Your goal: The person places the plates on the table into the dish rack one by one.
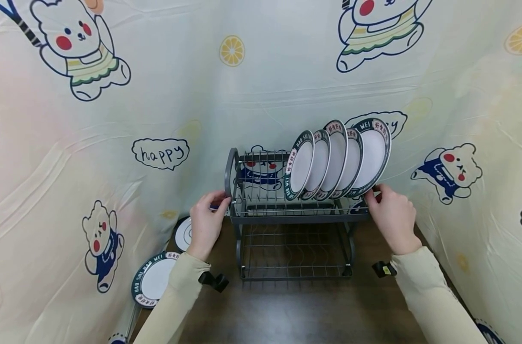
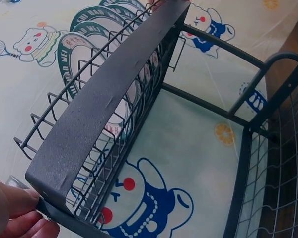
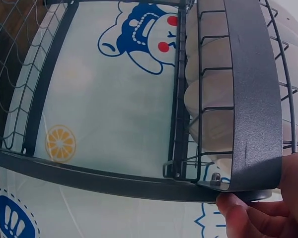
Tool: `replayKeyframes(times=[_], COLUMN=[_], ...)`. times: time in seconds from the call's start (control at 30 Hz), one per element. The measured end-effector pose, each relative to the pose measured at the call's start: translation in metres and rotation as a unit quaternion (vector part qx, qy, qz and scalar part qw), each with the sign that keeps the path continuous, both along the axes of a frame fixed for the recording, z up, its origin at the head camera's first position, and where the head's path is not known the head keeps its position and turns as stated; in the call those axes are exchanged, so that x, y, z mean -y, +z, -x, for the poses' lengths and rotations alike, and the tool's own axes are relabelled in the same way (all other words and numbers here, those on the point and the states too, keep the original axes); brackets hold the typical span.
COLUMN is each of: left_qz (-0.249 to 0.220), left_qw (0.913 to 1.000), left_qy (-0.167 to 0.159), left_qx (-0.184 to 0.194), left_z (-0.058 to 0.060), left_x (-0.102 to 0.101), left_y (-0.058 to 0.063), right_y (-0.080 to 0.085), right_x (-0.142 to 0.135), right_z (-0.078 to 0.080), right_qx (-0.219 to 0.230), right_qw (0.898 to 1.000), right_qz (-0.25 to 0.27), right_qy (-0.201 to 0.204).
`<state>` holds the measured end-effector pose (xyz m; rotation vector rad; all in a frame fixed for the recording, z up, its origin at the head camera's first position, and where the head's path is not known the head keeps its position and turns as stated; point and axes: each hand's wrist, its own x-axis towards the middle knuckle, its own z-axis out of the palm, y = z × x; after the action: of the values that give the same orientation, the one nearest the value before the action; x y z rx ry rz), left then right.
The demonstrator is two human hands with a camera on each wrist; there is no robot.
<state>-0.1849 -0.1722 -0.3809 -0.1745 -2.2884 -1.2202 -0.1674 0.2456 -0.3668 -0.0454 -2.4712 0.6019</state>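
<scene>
A dark grey two-tier dish rack (image 1: 299,220) stands on the brown table. Several white plates (image 1: 371,155) with dark green lettered rims lean in the right half of its upper tier; the left half shows bare wires. At the upper tier's left end, my left hand (image 1: 206,222) pinches the side frame between thumb and fingers, as the left wrist view also shows. My right hand (image 1: 391,220) grips the opposite end just below the rightmost plate. In the right wrist view, its thumb and fingers (image 3: 238,213) hold the rack's curved side bar.
Left of the rack, a green-rimmed plate (image 1: 157,279) lies partly behind my left sleeve. Farther back is another white round piece (image 1: 183,234). A pale cloth (image 1: 261,91) printed with bears and orange slices hangs behind and along both sides of the table (image 1: 295,310).
</scene>
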Motion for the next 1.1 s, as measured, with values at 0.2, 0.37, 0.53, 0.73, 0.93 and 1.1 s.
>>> replayKeyframes(times=[0.2, 0.37, 0.53, 0.73, 0.93, 1.1], left_qz=[0.005, -0.002, -0.020, -0.010, -0.013, -0.021], left_qw=[0.9998, 0.9980, 0.9949, 0.9897, 0.9812, 0.9732], left_qy=[0.018, 0.043, 0.070, 0.110, 0.143, 0.172], left_qx=[0.006, 0.046, 0.070, 0.090, 0.128, 0.151], left_z=[-0.002, -0.008, -0.014, -0.023, -0.035, -0.045], left_x=[0.009, 0.026, 0.049, 0.073, 0.097, 0.115], left_y=[-0.009, -0.023, -0.044, -0.070, -0.093, -0.110], right_y=[0.002, 0.003, 0.004, 0.004, 0.003, 0.001], right_x=[-0.001, -0.001, 0.000, 0.001, 0.003, 0.004], right_z=[0.002, 0.002, 0.003, 0.003, 0.004, 0.003], right_qx=[-0.002, -0.008, -0.014, -0.017, -0.017, -0.017], right_qw=[1.000, 1.000, 1.000, 0.999, 0.999, 0.999], right_qz=[0.006, -0.006, -0.023, -0.028, -0.031, -0.029], right_qy=[0.003, 0.004, 0.001, -0.004, -0.006, -0.005])
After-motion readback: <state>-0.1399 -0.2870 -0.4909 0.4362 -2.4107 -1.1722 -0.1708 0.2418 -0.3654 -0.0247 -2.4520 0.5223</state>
